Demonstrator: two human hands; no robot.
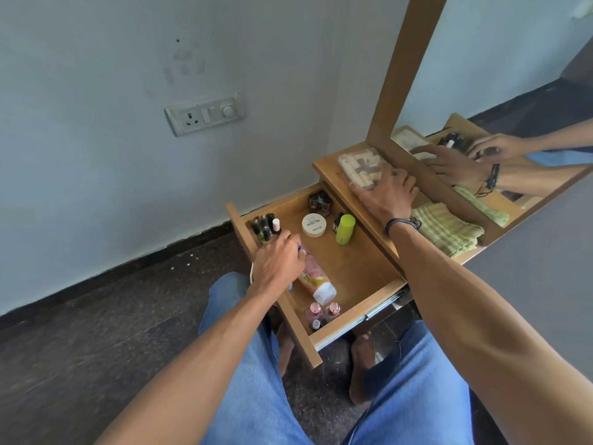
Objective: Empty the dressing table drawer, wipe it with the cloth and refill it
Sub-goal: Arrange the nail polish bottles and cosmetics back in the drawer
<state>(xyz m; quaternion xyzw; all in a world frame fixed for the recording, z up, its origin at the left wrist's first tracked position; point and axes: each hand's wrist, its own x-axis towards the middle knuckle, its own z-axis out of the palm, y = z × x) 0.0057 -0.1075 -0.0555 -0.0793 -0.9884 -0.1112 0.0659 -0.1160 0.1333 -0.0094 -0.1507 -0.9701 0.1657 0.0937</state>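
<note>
The wooden drawer (359,271) is pulled out. It holds dark nail polish bottles (264,226), a white round jar (313,224), a lime green bottle (345,229), a pink tube (316,277) lying flat, small pink bottles (322,311) and more dark bottles (319,200). My left hand (279,263) reaches into the drawer's left side, fingers curled by the nail polish bottles and the tube; what it holds is hidden. My right hand (386,191) rests on a clear plastic case (361,165) on the dressing table top (327,163). A folded green cloth (446,228) lies beside my right wrist.
A mirror (513,101) in a wooden frame stands behind the table top and reflects my hands. A switch and socket plate (205,114) is on the wall at left. My knees in blue jeans (256,364) and bare feet are under the drawer, on dark floor.
</note>
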